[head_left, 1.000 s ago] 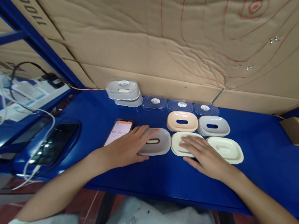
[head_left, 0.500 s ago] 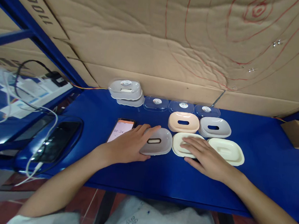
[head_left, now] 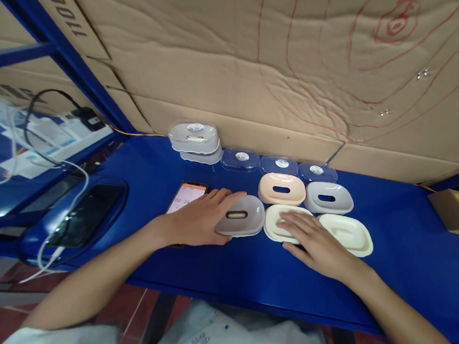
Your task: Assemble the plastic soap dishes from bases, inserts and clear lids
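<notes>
My left hand (head_left: pixel 199 216) grips the left end of a grey soap dish (head_left: pixel 252 223), fingers at its far rim and thumb at the near edge. A slot in the dish shows a paler piece beneath. My right hand (head_left: pixel 315 242) lies over a cream soap dish base (head_left: pixel 274 232), its fingers stretched out across it and partly covering it. Another cream base (head_left: pixel 362 238) sits just right of it, partly behind that hand. Behind them are a peach slotted soap dish insert (head_left: pixel 277 198) and a light grey slotted insert (head_left: pixel 336 205).
Several clear lids (head_left: pixel 230 160) with round labels line the back, beside a stacked grey soap dish with lid (head_left: pixel 194 141). A phone (head_left: pixel 185 192) running a timer lies partly under my left wrist. Cables and another phone (head_left: pixel 87 216) are left; a cardboard box (head_left: pixel 457 210) stands right.
The view has shifted slightly. Both hands stay on the same dishes, with no clear movement of the dishes on the table.
</notes>
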The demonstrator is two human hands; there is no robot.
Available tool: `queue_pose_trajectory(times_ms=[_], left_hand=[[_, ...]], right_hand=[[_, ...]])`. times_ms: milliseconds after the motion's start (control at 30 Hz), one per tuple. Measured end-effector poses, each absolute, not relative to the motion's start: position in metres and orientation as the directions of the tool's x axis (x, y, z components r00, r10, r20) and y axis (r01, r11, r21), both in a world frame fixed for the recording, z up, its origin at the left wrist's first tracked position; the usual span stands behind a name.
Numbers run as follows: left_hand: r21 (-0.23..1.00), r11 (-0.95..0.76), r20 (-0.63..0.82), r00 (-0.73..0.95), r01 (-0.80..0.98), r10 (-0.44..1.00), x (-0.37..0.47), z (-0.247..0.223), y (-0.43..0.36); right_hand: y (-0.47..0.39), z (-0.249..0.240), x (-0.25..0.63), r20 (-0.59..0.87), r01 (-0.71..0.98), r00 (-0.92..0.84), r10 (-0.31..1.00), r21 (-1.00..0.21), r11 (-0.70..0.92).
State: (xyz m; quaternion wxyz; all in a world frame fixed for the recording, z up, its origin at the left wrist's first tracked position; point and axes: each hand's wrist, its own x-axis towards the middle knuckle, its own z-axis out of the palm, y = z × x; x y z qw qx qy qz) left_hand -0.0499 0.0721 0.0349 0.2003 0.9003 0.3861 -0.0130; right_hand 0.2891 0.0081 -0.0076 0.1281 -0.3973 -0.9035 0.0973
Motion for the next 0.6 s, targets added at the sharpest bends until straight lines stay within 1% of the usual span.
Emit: queue_pose_trajectory(times_ms=[133,233,600], left_hand=[[0.325,-0.635,-0.144,0.701,0.700,0.699,-0.0522,0.0335,0.0729],[0.333,-0.623,-0.110,0.685,0.708,0.720,-0.0537,0.0327,0.0742],[0.320,-0.597,-0.191,0.667,0.736,0.720,-0.0524,0.0360,0.0777]], right_hand=[[0.0084,-0.0062,0.2891,0.154,0.688,-0.649,0.745,-0.298,0.661],[0.0086,-0.0056,0.2890,0.149,0.687,-0.646,0.748,-0.312,0.656],[0.0085,-0.0057,0.2896,0.125,0.694,-0.649,0.751,-0.309,0.651]])
